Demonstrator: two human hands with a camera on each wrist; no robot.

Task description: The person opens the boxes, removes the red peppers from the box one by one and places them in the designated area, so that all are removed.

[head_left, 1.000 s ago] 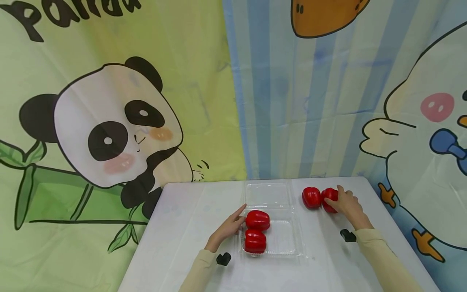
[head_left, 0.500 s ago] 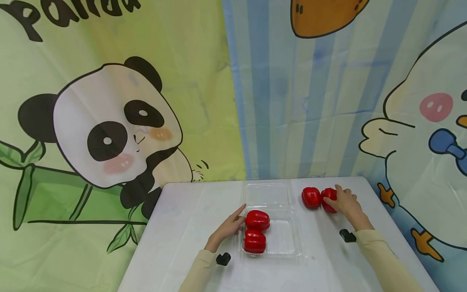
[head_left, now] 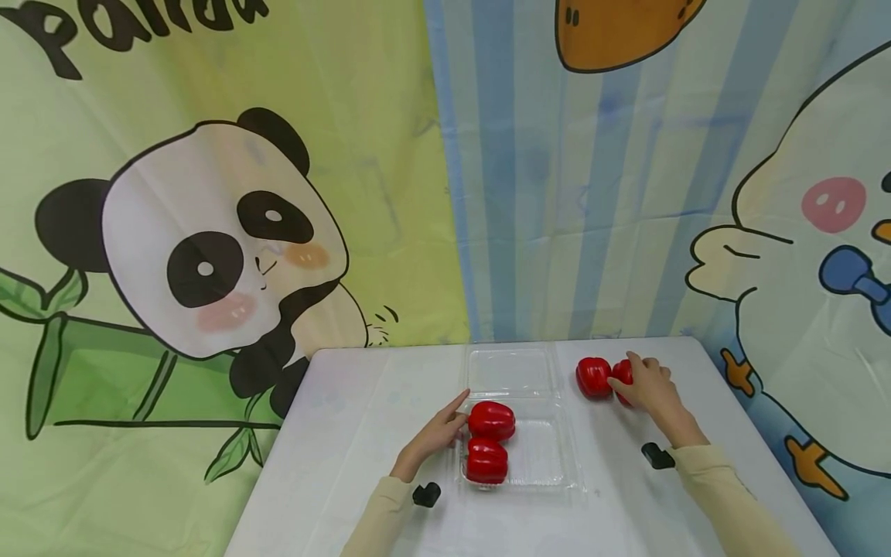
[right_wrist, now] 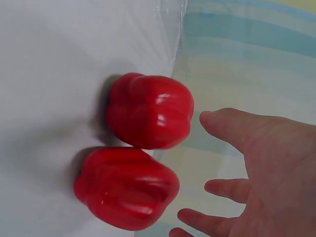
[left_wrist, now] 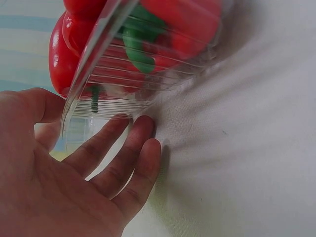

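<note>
My left hand [head_left: 435,435] lies along the left side of a clear plastic clamshell box [head_left: 541,456]. In the left wrist view its relaxed fingers [left_wrist: 143,168] rest at the ribbed wall, thumb at the rim. Two glossy red bell peppers, a far one [head_left: 491,420] and a near one [head_left: 486,461], sit inside the box's left half; green stems [left_wrist: 138,49] show through the wall. Over the right of two more peppers [head_left: 621,381] my right hand [head_left: 654,391] hovers, fingers spread and apart from it in the right wrist view. The other pepper [right_wrist: 150,111] stands beside it.
The box's lid [head_left: 511,371] lies folded back toward the rear of the white table [head_left: 348,464]. A cartoon curtain [head_left: 390,193] hangs right behind the table. Black wrist cameras [head_left: 427,494] sit at both wrists.
My right hand has shifted slightly left, further over the right pepper, hiding more of it. The left hand, the box and the peppers have stayed in place.
</note>
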